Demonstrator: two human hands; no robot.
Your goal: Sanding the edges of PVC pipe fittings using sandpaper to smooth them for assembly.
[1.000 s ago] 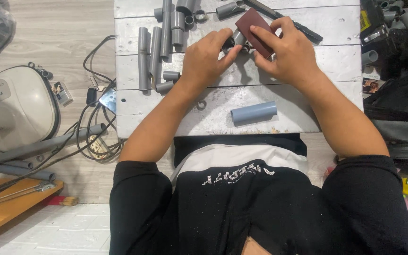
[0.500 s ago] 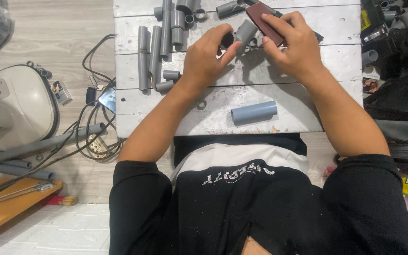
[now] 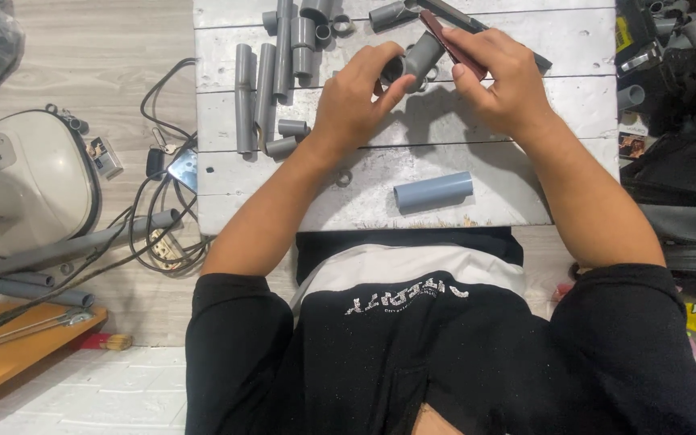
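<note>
Now 2 hands grip pipe (image 3: pixel 420 55), sandpaper (image 3: pixel 454 44).

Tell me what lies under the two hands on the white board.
Under the left hand and right hand, only white board and their shadow show. The hands hide what is directly beneath; a short grey pipe is held above.

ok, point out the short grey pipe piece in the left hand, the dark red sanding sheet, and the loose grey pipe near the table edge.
short grey plastic pipe piece (image 3: pixel 422 55), head view, outer wall
dark red sanding sheet (image 3: pixel 448 42), head view, upper edge
loose grey plastic pipe (image 3: pixel 432 192), head view, mid-length
</note>
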